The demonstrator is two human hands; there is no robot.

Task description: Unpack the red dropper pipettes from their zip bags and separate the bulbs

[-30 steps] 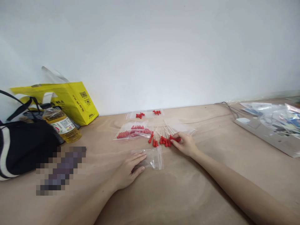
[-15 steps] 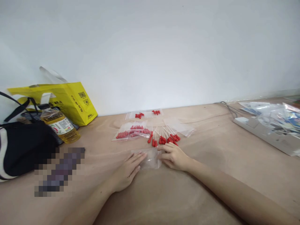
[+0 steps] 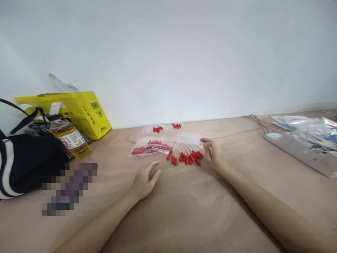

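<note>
A fan of thin pale sticks with bulbous red heads (image 3: 191, 159) lies on the light brown wooden tabletop (image 3: 171, 214), the heads toward the person and the shafts pointing away. Just behind it is a clear, flat plastic bag (image 3: 190, 137), its outline blurred, with the fingertips of the right hand (image 3: 216, 155) at its right end (whether they pinch it, I cannot tell). The left hand (image 3: 144, 181) is nearer the person, left of the fan, its thumb and fingers apart and holding nothing. Beside the fan's left side, overlapping clear plastic bags with red pieces (image 3: 140, 143) lie flat; farther back, near the plain white wall (image 3: 184, 59), a clear plastic strip (image 3: 147, 130) shows two small red clumps. At far left, a clear bottle of golden liquid (image 3: 71, 138) leans by a yellow carrier bag with black print (image 3: 91, 116), behind a black fabric bag with a white stripe (image 3: 34, 161). At far right, shiny plastic packets (image 3: 310, 128) are heaped by a long, pale box-like object (image 3: 300, 151).
</note>
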